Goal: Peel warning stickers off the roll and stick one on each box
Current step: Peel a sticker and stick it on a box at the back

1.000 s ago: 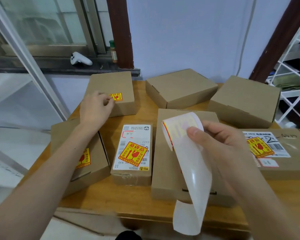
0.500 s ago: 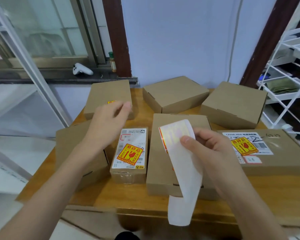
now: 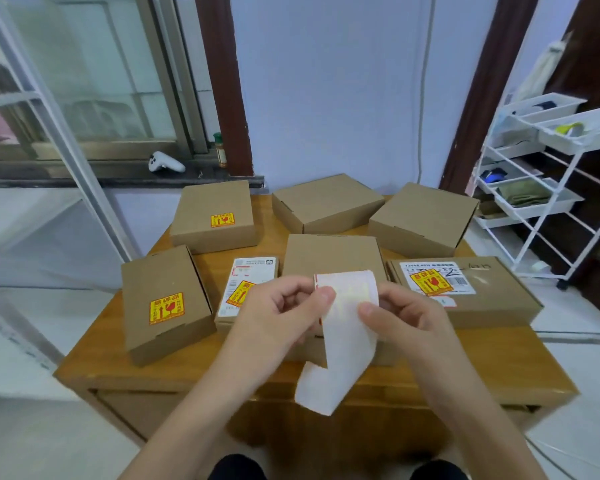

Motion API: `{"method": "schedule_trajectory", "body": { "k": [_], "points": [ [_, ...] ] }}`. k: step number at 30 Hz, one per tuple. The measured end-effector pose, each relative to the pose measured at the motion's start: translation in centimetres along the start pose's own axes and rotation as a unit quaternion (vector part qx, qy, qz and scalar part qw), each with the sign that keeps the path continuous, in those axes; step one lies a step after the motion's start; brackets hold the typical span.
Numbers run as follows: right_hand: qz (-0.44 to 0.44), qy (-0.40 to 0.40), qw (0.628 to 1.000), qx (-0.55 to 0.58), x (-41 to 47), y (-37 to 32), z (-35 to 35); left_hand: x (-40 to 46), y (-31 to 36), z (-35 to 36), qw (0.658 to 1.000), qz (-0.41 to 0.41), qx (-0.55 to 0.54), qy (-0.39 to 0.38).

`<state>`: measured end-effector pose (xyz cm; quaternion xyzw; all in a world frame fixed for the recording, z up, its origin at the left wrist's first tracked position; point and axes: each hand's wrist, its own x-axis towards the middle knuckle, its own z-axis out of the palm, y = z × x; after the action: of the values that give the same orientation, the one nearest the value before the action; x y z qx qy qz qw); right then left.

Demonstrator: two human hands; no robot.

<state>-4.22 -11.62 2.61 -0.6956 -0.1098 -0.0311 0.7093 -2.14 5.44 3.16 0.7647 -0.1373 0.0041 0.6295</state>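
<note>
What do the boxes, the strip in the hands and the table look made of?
Boxes, such as the back middle box: matte brown cardboard, with folded flaps. Sticker strip: thin white paper backing, slightly glossy, curling freely. Table: apparently wood, smooth light-brown finish.

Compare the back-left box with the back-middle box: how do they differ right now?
The back-left box carries a yellow warning sticker on its lid; the back-middle box has a bare lid. The back-left box sits nearly square to the table edge, while the back-middle box is turned at an angle. Both are plain brown cardboard, closed, and untouched by either hand.
</note>
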Motion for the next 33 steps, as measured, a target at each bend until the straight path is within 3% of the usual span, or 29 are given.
{"method": "schedule_trajectory", "body": {
  "k": [5, 10, 16, 33],
  "points": [
    [-0.007, 0.053, 0.998, -0.015, -1.8, -0.7, -1.2, -1.7, 0.1, 1.5, 0.997, 0.019, 0.049, -0.057],
    [-0.001, 0.074, 0.996, -0.048, -3.3, -0.8, -2.4, -2.2, 0.6, 2.3, 0.990, 0.061, 0.119, 0.037],
    [-0.004, 0.045, 0.997, -0.061, -4.7, -1.1, -3.6, -1.9, 1.2, 3.1, 0.979, 0.093, 0.158, -0.088],
    [0.002, 0.045, 0.995, -0.087, -6.2, -1.0, -5.6, -3.7, 2.1, 5.7, 0.943, 0.162, 0.268, -0.114]
  ]
}}
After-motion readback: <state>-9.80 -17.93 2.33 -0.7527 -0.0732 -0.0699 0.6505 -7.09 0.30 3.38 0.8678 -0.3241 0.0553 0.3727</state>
